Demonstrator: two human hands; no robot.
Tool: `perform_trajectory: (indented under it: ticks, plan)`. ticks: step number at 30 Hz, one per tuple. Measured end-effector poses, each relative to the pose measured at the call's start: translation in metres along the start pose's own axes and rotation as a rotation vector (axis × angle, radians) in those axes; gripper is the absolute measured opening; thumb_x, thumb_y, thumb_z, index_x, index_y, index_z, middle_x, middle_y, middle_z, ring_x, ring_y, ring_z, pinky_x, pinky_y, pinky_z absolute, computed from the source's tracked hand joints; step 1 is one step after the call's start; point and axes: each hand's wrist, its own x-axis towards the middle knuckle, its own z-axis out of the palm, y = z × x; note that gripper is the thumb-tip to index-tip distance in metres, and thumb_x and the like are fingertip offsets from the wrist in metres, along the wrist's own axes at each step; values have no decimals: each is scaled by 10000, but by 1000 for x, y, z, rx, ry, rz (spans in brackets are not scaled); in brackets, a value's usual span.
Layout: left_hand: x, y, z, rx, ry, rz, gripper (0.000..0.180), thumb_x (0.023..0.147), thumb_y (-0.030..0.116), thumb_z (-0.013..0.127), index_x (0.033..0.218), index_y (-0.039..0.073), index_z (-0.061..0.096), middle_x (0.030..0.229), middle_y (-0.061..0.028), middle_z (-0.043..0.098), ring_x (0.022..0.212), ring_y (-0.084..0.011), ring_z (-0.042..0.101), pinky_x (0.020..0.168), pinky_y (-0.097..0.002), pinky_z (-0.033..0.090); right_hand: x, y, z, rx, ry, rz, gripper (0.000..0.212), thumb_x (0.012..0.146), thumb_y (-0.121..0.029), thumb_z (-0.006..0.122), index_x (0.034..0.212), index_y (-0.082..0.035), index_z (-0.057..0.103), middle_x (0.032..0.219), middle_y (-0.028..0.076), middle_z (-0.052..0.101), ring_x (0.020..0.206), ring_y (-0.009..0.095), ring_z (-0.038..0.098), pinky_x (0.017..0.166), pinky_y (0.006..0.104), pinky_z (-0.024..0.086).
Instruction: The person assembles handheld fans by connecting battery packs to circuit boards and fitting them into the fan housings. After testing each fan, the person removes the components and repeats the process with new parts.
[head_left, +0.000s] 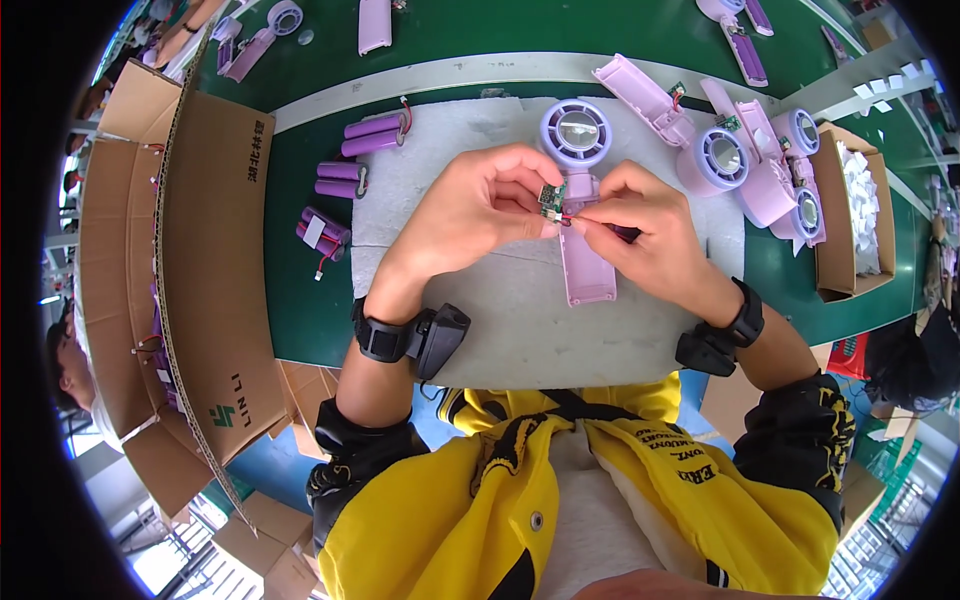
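Over the grey mat (480, 345), the left hand (490, 205) has thumb and fingertips closed on a small green circuit board (551, 195), and the right hand (645, 225) pinches a red lead (567, 219) beside it; whether its plug is fully seated cannot be told. Pulling on wire rather than plug could strain the joint, and a skewed push could slip the board from its narrow hold. Partly hidden by the right fingers is a dark purple item (627, 234); if a cell, its weight could drag on the lead. Beneath the hands, the open pink handle shell (588, 275) could nip stray wire at its rim. Farther left, battery packs (375, 134) lie with wires loose, liable to snag a forearm. Farther right, round fan heads (713, 160) crowd together; a nudge could topple one.
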Motion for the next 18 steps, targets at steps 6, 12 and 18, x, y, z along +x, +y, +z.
perform_trajectory:
  ticks: [6,12,18]
  plan:
    - [0,1,8,-16,77,36,365,783,-87,730,1134,-11,661,910,-18,645,794,-62,604,726,-212,518,0,-1,2,-42,64,-18,115,760,11,756,872,-2,737,834,73,568,658,147,569,537,272,434]
    - [0,-1,13,143,97,92,385,785,-114,648,1159,-20,645,972,-43,666,834,-86,612,794,-250,537,1,-2,-1,16,-27,66,199,765,18,754,957,-17,713,850,66,587,602,119,581,511,254,445]
    - [2,-2,22,273,111,206,398,788,-102,622,1176,-17,639,1020,-49,681,875,-110,626,841,-274,543,6,-12,-1,-50,96,115,327,762,26,760,1069,-35,666,917,57,639,557,87,614,467,218,450]
